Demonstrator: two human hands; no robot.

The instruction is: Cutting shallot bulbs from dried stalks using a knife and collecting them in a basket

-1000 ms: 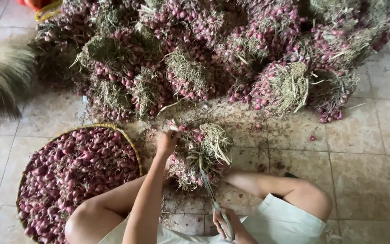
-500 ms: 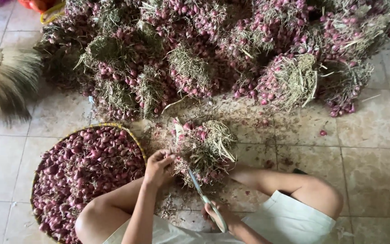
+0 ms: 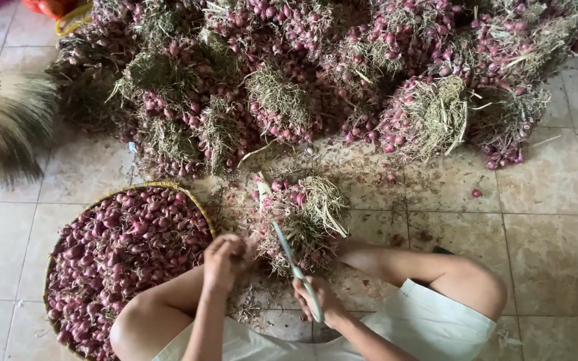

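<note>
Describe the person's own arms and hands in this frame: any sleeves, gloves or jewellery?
Both forearms are bare, with no sleeves reaching them. The left hand and right hand wear no gloves, and no rings, watch or bracelet can be made out. Light, pale-coloured shorts cover the lap below the arms.

A: Describe the knife [image 3: 289, 257].
B: Long narrow blade, gripped by the right hand [image 3: 316, 301], tip angled up-left into the shallot bunch [image 3: 302, 214].

A: And the bunch?
B: Red bulbs with dry straw-coloured tops, lying on the tiled floor; the left hand [image 3: 224, 257] is closed at its lower-left edge.
</note>
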